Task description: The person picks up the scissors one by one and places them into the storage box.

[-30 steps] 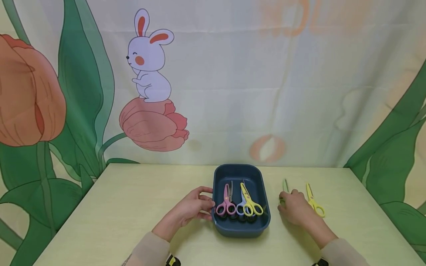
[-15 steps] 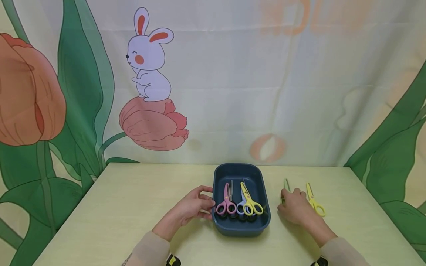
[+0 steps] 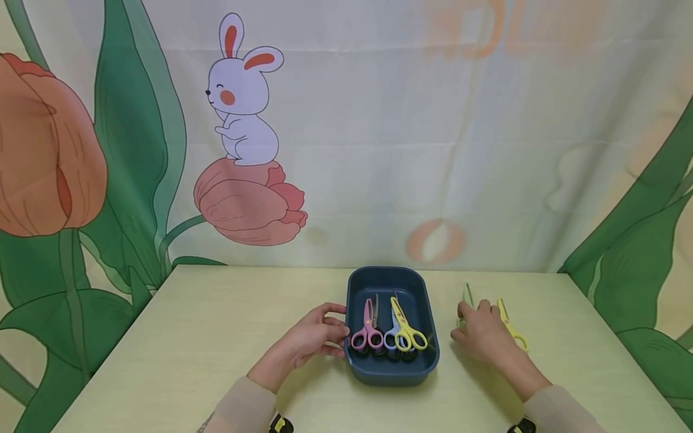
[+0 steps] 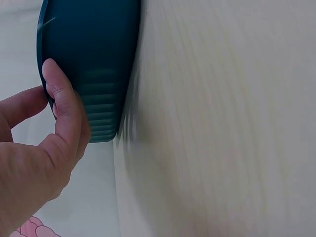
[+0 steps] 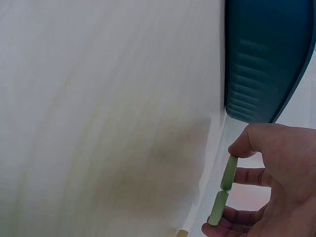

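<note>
My left hand [image 3: 316, 337] is at the left side of a dark blue plastic bin [image 3: 387, 376]; in the left wrist view its thumb and finger [image 4: 29, 103] pinch the rim. Inside the bin lie pink-handled scissors [image 3: 369, 322], blue-handled scissors [image 3: 391, 338] and yellow-handled scissors [image 3: 403, 322], with black loops beneath them. Right of the bin, my right hand [image 3: 483, 337] holds green scissors [image 3: 468, 294], blades pointing away. The right wrist view shows the green handle loops [image 5: 228, 173] edge-on between thumb and fingers. Beside that hand, another yellow pair of scissors [image 3: 506, 319] lies partly covered.
The pale wooden table [image 3: 216, 337] extends to both sides of the bin. Behind it hangs a cloth backdrop [image 3: 357, 132] printed with a rabbit, tulips and large leaves.
My right hand has shifted slightly, and the green scissors' tips have moved a little farther away and right. The left hand and bin stay put.
</note>
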Available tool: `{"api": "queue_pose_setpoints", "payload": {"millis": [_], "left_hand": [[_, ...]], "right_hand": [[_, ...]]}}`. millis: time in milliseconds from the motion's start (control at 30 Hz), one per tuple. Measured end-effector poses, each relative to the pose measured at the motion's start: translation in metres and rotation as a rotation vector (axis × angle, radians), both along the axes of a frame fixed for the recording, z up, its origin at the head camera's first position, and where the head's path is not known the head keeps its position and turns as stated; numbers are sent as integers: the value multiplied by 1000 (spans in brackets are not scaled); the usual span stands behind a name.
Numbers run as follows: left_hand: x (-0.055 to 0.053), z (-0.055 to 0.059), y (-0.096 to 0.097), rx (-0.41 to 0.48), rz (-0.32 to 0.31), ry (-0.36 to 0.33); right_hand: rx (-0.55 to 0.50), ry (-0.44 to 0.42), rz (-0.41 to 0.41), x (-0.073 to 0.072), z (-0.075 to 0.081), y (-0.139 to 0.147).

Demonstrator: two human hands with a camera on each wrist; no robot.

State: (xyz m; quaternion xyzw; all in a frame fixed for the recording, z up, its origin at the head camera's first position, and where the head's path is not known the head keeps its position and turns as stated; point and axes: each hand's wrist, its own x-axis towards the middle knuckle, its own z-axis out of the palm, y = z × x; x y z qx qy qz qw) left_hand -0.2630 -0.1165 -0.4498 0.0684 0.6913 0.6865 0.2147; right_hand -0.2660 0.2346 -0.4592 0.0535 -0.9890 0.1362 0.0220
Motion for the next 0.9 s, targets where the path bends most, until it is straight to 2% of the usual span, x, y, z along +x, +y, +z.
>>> {"api": "queue_pose_setpoints", "payload": {"millis": [700,900], "left_hand": [[1,0,0,4,-3,0],[1,0,-1,0,2,-2]], "right_hand": [[0,139,23,5,13,-7],[0,183,53,7,21,-9]]}}
